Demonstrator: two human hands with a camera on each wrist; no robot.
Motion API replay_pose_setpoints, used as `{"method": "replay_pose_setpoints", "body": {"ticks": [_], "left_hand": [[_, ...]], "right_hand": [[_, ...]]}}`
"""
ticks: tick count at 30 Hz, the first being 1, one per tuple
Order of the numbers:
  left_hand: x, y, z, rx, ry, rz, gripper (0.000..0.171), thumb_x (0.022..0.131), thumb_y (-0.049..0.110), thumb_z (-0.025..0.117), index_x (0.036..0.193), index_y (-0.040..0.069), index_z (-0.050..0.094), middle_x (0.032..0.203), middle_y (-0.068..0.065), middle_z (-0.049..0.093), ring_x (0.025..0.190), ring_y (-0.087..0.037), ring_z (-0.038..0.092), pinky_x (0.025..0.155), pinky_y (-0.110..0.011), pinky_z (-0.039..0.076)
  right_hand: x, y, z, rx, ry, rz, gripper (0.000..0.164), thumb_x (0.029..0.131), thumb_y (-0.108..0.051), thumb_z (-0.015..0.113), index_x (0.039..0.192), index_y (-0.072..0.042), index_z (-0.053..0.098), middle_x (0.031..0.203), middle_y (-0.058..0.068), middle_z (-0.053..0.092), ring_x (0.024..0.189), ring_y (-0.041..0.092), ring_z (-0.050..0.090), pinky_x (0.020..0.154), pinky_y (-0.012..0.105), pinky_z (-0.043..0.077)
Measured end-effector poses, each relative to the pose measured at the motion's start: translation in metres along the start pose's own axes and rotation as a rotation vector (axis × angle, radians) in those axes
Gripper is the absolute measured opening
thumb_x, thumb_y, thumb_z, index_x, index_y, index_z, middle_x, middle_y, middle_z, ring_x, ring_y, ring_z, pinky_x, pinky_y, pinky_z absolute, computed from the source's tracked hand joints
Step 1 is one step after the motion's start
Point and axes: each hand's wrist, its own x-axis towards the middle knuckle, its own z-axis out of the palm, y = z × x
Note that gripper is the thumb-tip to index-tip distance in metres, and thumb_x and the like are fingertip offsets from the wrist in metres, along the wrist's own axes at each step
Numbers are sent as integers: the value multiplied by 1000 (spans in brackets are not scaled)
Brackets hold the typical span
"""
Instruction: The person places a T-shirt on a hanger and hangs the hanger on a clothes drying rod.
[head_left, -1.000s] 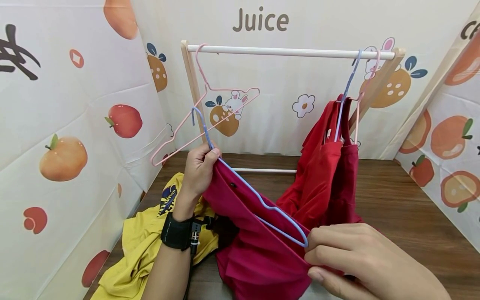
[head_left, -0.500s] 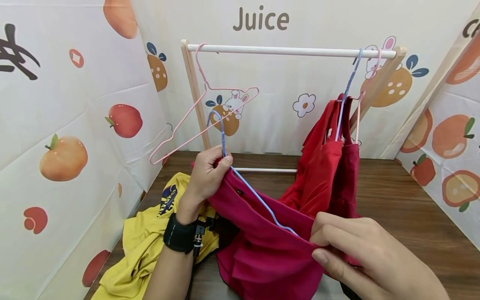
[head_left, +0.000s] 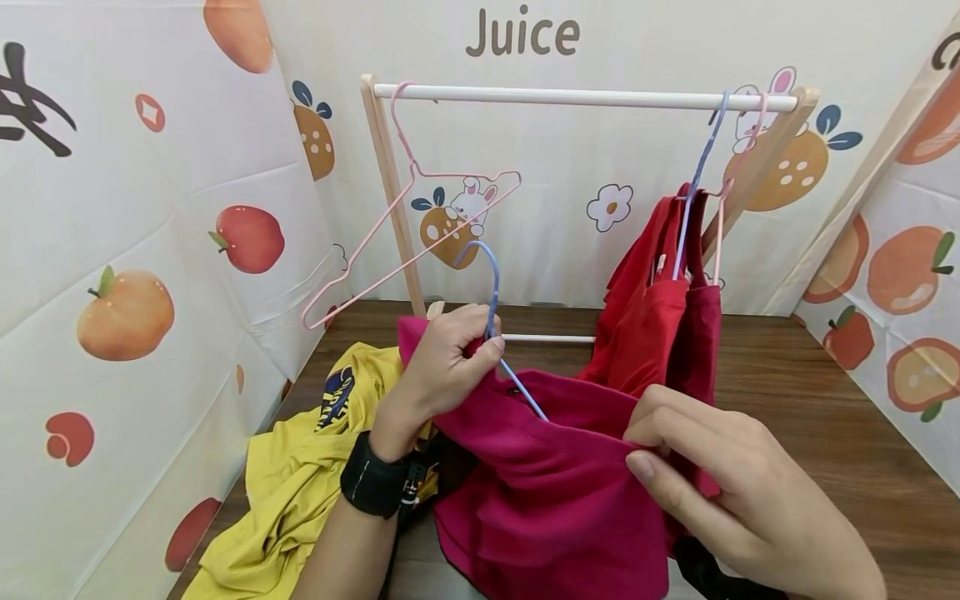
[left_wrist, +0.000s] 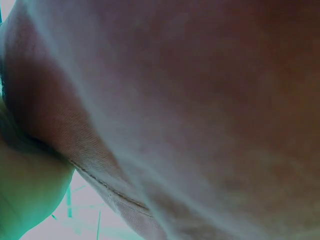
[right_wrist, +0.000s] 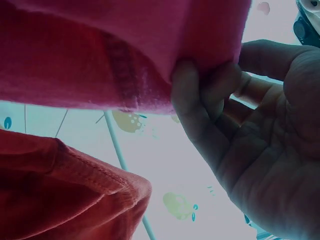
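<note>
My left hand [head_left: 450, 358] grips a blue clothes hanger [head_left: 492, 292] near its neck, together with the edge of a magenta garment [head_left: 555, 508]. The hanger's hook points up. Its lower part runs down into the garment's wide opening and is hidden there. With thumb and fingers, my right hand [head_left: 712, 475] pinches the opposite side of the opening, pulling the edge taut. In the right wrist view that pinched cloth [right_wrist: 215, 35] shows at the fingertips. Cloth [left_wrist: 200, 100] fills most of the left wrist view, dark and blurred.
Behind stands a wooden rack with a white rail [head_left: 570, 96]. A bare pink hanger [head_left: 408, 179] hangs at its left end. Red garments [head_left: 637, 325] hang on blue and pink hangers at the right. A yellow shirt [head_left: 300, 475] lies crumpled on the wooden table [head_left: 795, 367], left.
My left hand has moved right and slightly down with the blue hanger, which stands steeper and has slid deeper into the magenta garment. The right hand has risen slightly, still pinching the edge.
</note>
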Motion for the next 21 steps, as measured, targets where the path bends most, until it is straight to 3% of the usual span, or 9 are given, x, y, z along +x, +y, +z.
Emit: {"method": "replay_pose_setpoints", "body": {"ticks": [2,6,13,21], "left_hand": [[0,1,2,-46,-21,9,24,95,16,51,72,11,58,70,2,47,71,-10,45,63,-26,36],[-2,5,2,-90,-26,20,24,96,15,50,73,11,56,71,1,46,72,-11,46,64,-26,37],[-4,7,-1,-97,11,27,23,97,14,50,76,11,58,74,1,48,71,-11,46,63,-26,38],[-1,16,4,-43,-93,32,25,98,16,52,74,16,60,73,5,51,76,-8,49,67,-26,40]], "right_hand": [[22,-17,-3,-4,33,-14,20,88,4,70,104,-6,68,100,-1,61,89,6,56,74,16,42],[38,-30,-4,-14,53,11,18,89,5,68,103,-8,68,101,-1,60,91,6,56,75,15,42],[64,-49,-2,-100,-31,55,18,96,-2,65,107,-16,65,104,-9,57,92,-1,54,80,12,44],[53,-34,1,-74,80,34,16,92,-1,70,106,-8,68,104,-1,61,98,9,58,84,16,45]]}}
